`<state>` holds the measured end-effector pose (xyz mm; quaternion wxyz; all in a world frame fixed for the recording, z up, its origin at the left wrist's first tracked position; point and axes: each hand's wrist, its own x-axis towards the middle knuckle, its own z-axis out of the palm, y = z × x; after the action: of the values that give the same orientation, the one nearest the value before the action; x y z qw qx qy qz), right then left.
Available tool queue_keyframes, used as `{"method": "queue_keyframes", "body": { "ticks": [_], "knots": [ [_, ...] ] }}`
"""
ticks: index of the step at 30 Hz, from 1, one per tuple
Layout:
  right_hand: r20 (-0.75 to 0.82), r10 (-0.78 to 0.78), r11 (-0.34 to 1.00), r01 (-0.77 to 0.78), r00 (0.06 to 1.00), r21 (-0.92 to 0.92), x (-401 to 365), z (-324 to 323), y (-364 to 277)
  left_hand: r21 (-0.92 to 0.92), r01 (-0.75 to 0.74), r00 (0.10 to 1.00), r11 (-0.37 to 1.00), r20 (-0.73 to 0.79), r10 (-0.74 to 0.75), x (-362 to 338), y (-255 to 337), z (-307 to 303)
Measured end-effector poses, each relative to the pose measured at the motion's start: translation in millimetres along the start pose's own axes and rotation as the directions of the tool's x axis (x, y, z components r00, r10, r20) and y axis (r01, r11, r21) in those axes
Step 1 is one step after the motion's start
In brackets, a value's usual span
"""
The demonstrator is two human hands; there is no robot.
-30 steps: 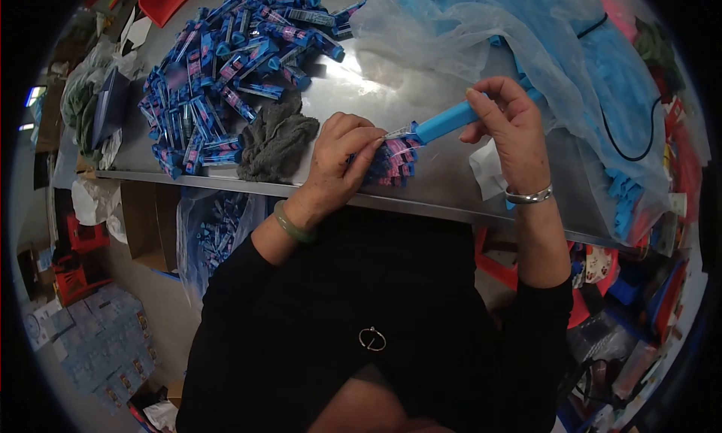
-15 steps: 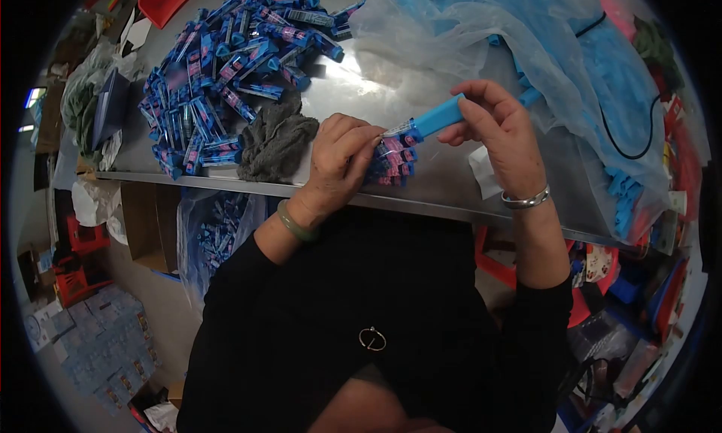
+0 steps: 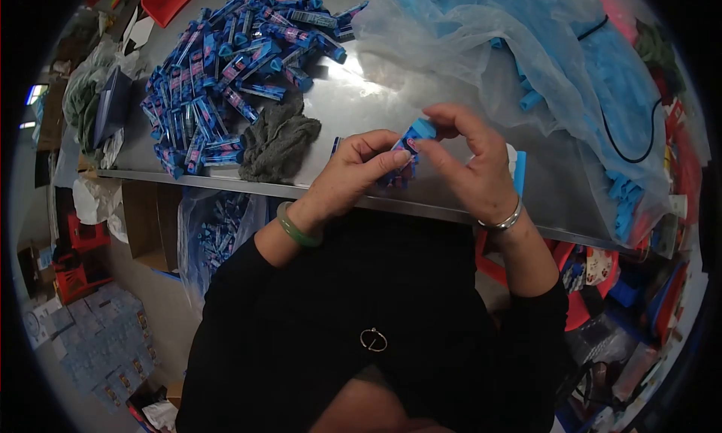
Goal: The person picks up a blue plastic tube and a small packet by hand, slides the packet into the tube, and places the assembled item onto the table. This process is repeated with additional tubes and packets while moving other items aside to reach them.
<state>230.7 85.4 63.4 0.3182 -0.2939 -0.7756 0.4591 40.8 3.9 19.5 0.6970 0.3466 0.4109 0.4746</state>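
Note:
My left hand [image 3: 353, 170], with a green bangle at its wrist, grips a small dark-blue wrapped stick [image 3: 408, 141] printed in pink. The stick slants up to the right and has a light-blue end. My right hand [image 3: 477, 158], wearing a silver bangle, has its thumb and index finger at that end, the other fingers curled. Beneath the hands lie more wrapped sticks [image 3: 400, 179], partly hidden. Beside my right wrist a light-blue bar [image 3: 520, 174] lies by a white piece of paper [image 3: 512, 158].
A large heap of blue wrapped sticks [image 3: 218, 72] covers the left of the metal table [image 3: 361, 80]. A grey cloth [image 3: 278, 136] lies near its edge. Clear plastic bags [image 3: 481, 27] with light-blue pieces fill the right. A bag of wrapped sticks [image 3: 222, 222] hangs below.
My right hand has moved left and down, closer to my left hand. The long light-blue bar has left its fingers, and one now lies by the right wrist. The held stick is tilted more steeply.

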Motion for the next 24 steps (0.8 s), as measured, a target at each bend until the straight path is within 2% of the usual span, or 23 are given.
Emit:
{"method": "queue_keyframes", "body": {
  "ticks": [2,3,5,8,13,20,22,24],
  "knots": [
    [0.069,-0.182,0.93,0.195,0.981,-0.311,-6,5,-1,-0.063,-0.025,1.0,0.998,-0.005,0.025,1,0,3],
    [0.071,-0.185,0.93,0.198,0.98,-0.309,-9,9,-2,-0.073,-0.041,0.999,0.996,-0.013,0.04,1,-1,4],
    [0.086,-0.177,0.887,0.197,0.98,-0.418,-15,18,-3,-0.082,-0.057,0.998,0.995,-0.022,0.056,2,0,5],
    [0.045,-0.253,0.849,0.244,0.966,-0.469,-16,27,6,-0.116,-0.047,0.999,0.992,-0.002,0.047,2,0,8],
    [0.034,-0.253,0.873,0.243,0.967,-0.424,-16,28,3,-0.237,-0.001,0.995,0.972,0.094,0.024,1,0,8],
    [0.049,-0.271,0.86,0.264,0.961,-0.435,-15,27,2,-0.313,0.035,0.991,0.949,0.13,0.006,1,-3,9],
    [0.048,-0.263,0.853,0.255,0.964,-0.455,-17,29,1,-0.198,-0.097,0.995,0.975,0.006,0.1,1,-9,9],
    [0.047,-0.256,0.845,0.247,0.966,-0.474,-18,30,1,-0.199,-0.105,0.994,0.974,-0.027,0.101,2,-7,13]
  ]
}}
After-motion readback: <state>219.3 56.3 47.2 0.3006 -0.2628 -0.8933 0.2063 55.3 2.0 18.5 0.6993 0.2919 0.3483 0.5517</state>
